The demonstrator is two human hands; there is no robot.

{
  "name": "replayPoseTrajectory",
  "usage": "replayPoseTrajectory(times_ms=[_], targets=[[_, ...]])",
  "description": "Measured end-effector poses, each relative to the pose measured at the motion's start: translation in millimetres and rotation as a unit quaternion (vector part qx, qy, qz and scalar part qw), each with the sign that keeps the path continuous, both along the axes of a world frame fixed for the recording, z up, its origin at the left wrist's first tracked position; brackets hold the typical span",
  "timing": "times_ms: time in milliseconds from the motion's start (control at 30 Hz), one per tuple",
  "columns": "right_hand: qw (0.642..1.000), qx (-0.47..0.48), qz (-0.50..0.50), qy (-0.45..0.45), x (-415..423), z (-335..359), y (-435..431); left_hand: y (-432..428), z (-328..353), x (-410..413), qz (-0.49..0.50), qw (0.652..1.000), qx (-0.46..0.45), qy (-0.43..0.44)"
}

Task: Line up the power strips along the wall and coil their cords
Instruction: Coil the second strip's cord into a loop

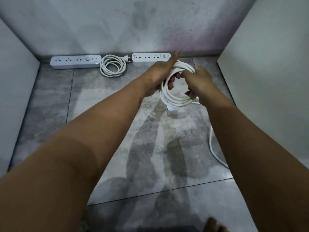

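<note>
— Head view: what is seen along the wall (150,30)?

— Two strips are laid flat on the floor (103,101) against the wall's foot. The left strip (76,61) is set near the left corner, sockets up. Just right of it, a coiled cord (112,67) is laid on the floor, its plug (127,59) pointed at the wall. The right strip (148,58) is placed further right along the wall, its right end hidden behind the hands.

— How are the hands held?

— A second cord (177,96) is held in loops above the floor, in front of the right strip. The left hand (160,74) is passed through the loops, fingers extended toward the wall at the top, lower fingers curled around the strands. The right hand (199,79) is closed on the loops' right side. A white plug (170,108) is seen at the bottom of the loops.

— Is all of that cord coiled?

— No. A loose length (213,148) is trailed over the floor away from the wall, under the right forearm.
</note>
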State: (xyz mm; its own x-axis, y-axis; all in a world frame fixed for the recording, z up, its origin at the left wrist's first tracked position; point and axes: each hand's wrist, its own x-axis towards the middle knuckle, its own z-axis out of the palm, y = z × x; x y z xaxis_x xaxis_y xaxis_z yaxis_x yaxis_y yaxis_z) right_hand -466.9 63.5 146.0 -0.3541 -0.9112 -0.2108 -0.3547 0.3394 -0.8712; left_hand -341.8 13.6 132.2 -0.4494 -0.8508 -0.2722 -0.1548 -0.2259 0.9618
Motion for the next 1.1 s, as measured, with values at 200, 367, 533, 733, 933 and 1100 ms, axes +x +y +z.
replayPoseTrajectory(times_ms=[200,367,533,733,933,1100], targets=[[0.968,0.003,-0.182,-0.171,-7.0,-4.0,3.3,-11.7,-27.5,16.2,-0.055,0.995,0.068,-0.047],[0.963,-0.032,-0.242,-0.116,-20.0,0.4,-5.2,-2.8,-42.2,25.3,-0.036,0.995,0.086,-0.031],[0.935,-0.048,-0.304,-0.175,-13.3,-10.0,-9.5,6.1,-36.2,17.5,-0.066,0.989,0.131,-0.033],[0.896,-0.045,-0.315,-0.309,10.0,-8.2,-5.1,8.4,-31.8,6.0,-0.122,0.973,0.196,0.026],[0.888,0.043,-0.287,-0.357,26.3,0.2,5.7,14.7,-35.4,-10.3,-0.043,0.98,0.184,0.064],[0.919,0.133,-0.202,-0.312,31.8,-0.9,16.9,15.2,-32.2,-21.8,0.139,0.97,0.167,0.11]])
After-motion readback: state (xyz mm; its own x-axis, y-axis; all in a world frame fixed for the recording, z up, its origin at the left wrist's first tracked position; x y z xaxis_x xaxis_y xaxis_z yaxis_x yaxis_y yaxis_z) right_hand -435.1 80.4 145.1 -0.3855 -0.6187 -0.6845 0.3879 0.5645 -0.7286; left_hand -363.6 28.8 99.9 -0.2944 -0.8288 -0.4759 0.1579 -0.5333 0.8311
